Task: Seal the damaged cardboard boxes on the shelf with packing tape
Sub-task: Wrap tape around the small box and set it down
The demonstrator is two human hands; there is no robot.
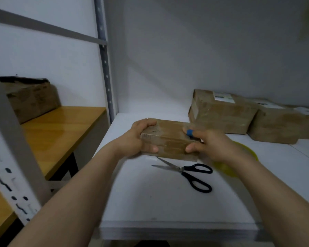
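On rear box (221, 114), blurred white label (223, 98)

Brown box (169, 138), black-handled scissors (189, 173), yellow tape roll (239, 157), white shelf (168, 202)

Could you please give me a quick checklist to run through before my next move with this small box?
1. Grip: left hand and right hand both hold the small cardboard box by its ends: ok.
2. Box fully sealed: glossy tape shows on its near face, other faces hidden: cannot tell.
3. Scissors within reach on the white shelf: ok.
4. Scissors blades closed: they lie apart: not ok.
5. Yellow tape roll at hand: on the shelf beside the right hand, partly hidden: ok.
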